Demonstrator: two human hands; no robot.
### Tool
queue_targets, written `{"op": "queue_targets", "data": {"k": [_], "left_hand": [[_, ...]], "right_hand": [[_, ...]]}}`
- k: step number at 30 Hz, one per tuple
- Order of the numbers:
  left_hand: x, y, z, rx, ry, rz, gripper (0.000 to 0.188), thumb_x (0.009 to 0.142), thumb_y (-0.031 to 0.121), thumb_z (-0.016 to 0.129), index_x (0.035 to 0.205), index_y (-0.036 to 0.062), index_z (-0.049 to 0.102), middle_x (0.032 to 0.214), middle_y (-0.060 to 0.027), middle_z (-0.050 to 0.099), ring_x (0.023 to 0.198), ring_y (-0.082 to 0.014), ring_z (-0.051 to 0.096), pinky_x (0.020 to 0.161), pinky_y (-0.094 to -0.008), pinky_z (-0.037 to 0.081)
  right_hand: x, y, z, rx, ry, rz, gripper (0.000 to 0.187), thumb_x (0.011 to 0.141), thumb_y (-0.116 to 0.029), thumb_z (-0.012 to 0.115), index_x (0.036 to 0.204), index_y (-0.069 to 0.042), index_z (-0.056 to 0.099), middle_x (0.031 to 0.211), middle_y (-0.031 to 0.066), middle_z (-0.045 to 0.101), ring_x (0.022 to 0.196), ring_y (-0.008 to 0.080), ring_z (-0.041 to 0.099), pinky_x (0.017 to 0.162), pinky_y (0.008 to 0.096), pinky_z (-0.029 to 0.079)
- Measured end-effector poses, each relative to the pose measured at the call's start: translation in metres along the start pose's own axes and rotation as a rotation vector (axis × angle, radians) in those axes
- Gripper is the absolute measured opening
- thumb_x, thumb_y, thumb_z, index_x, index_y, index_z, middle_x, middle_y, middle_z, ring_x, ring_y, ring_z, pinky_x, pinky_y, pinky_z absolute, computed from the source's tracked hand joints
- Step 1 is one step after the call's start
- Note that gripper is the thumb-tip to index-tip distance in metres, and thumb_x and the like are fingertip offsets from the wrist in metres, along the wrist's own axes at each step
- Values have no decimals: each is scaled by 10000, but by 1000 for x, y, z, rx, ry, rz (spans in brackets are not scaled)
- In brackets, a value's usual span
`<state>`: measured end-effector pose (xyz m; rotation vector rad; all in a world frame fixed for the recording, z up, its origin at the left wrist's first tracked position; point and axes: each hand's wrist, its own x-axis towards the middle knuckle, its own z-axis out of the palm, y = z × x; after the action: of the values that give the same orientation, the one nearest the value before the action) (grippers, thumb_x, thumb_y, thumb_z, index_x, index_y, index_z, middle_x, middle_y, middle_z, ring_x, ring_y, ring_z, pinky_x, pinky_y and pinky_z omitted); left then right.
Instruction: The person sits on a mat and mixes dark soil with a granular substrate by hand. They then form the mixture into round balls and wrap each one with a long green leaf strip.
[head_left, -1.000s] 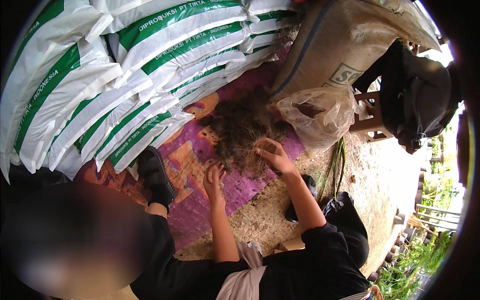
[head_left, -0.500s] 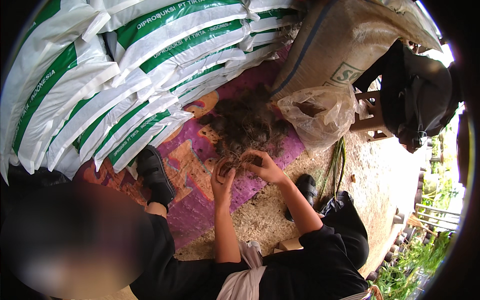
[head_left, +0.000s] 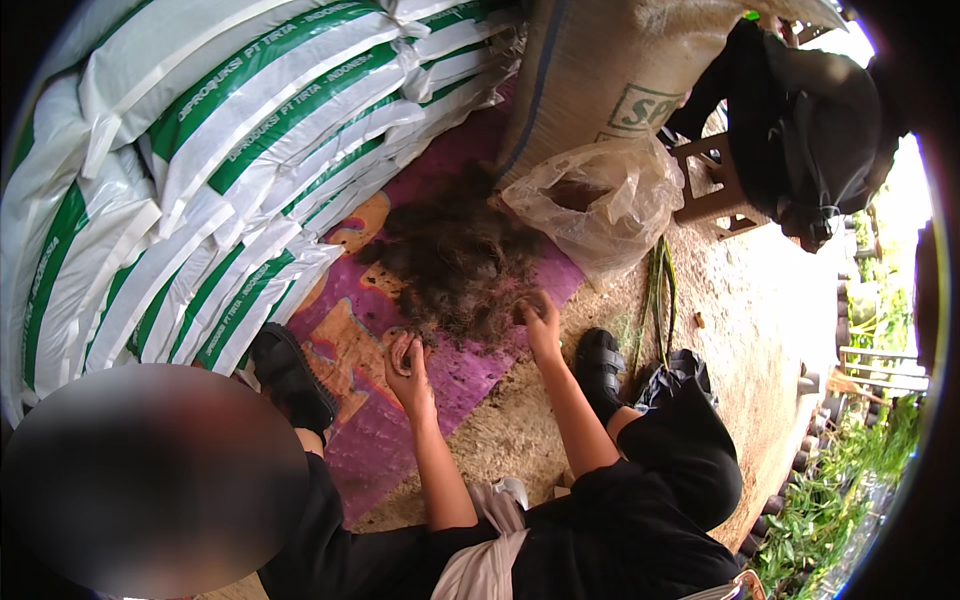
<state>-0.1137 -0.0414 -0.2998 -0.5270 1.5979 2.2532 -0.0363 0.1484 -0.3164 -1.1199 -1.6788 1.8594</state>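
Observation:
A loose heap of dark brown fibres (head_left: 455, 250) lies on a purple and orange mat (head_left: 470, 385) in front of me. At its right edge, my right hand (head_left: 540, 322) is closed, with dark fibres between thumb and fingers. My left hand (head_left: 407, 368) is off the heap's near left side, its fingers curled and the thumb close to them. What the left fingers hold, if anything, is too small to make out. The two hands are apart, one on each side of the heap's near end.
White and green filled sacks (head_left: 270, 110) are stacked at the left. A big tan woven sack (head_left: 610, 80) stands behind an opened clear plastic bag (head_left: 610, 210). Right of these, a dark bag (head_left: 820, 130) rests on a brown stool (head_left: 715, 190). Long green leaves (head_left: 657, 300) lie near my right sandal (head_left: 600, 365).
My hands were close together with fibres between them; they have moved apart, the right one to the heap's right edge, the left one leftward. The whole view has shifted slightly.

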Motion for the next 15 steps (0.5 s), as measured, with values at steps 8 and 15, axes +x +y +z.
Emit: {"op": "queue_targets", "data": {"k": [8,15], "left_hand": [[-7,-5,8,415,-187,41,608,868,275,576,1370,85,289,1436,-129,225,1345,-264,166,1076,-422,211],[2,1,-4,196,44,35,424,886,232,545,1253,56,427,1294,-106,414,1182,-230,438,946,-366,398]], "right_hand": [[14,16,-26,294,173,369,165,825,-98,549,966,-17,577,858,55,590,785,166,569,720,295,471],[31,74,34,-781,-99,-112,321,720,-114,628,1042,-119,633,991,90,620,904,276,563,803,391,441]]}}
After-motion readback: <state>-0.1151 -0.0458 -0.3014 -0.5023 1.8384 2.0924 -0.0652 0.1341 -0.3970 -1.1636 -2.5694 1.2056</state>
